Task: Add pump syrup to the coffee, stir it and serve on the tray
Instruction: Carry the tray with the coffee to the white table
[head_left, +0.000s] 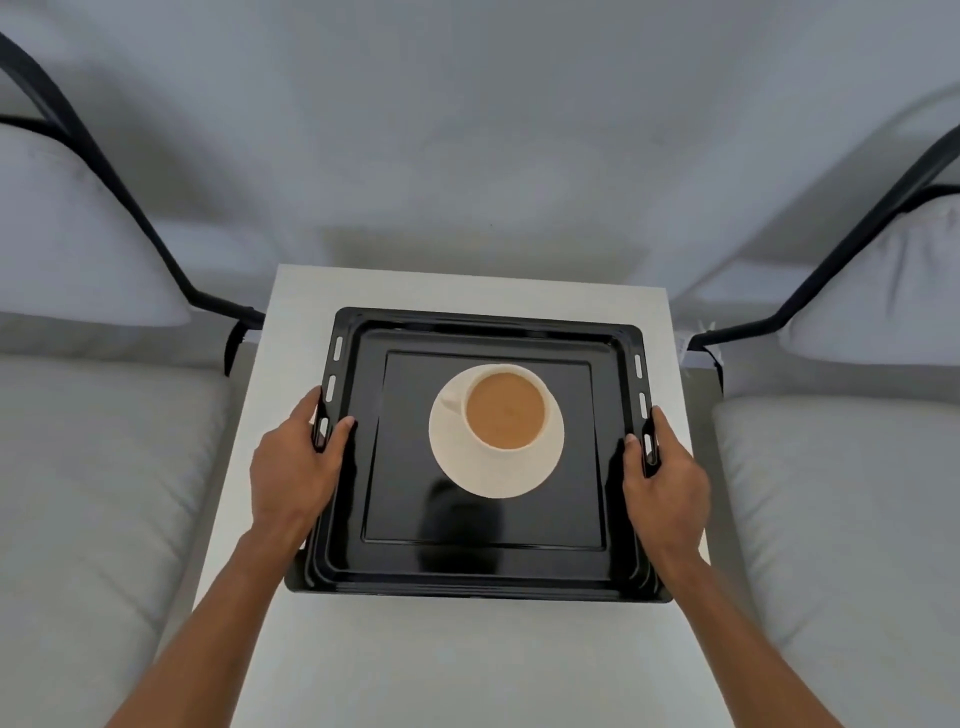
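A glossy black metal tray (483, 571), square with rounded corners and a raised rim, sits over a small white counter (467, 665) with a smooth matte top. The tray's left and right rims carry rows of narrow slots, and its flat floor has a stamped inner rectangle that reflects light like enamel.

Near the middle of the tray, a round white saucer (493, 475) holds a white ceramic cup (506, 408). The cup sits toward the far side of the saucer, its small handle pointing left. It is filled almost to the brim with light brown milky coffee (505, 409), its surface smooth and flat.

Two bare forearms reach in from the near edge. The left hand (293, 467) clasps the tray's left rim, thumb curled over onto the inside of the tray and fingers wrapped under the outer edge. The right hand (667, 475) clasps the right rim the same way, thumb on top and fingers outside. Whether the tray rests on the counter or is lifted just off it cannot be told. The cup lies between the two hands, slightly farther away than they are, touching neither.

On either side of the counter are pale grey fabric cushions (93, 493), soft and lightly creased, on seats with thin black metal frames (156, 234).
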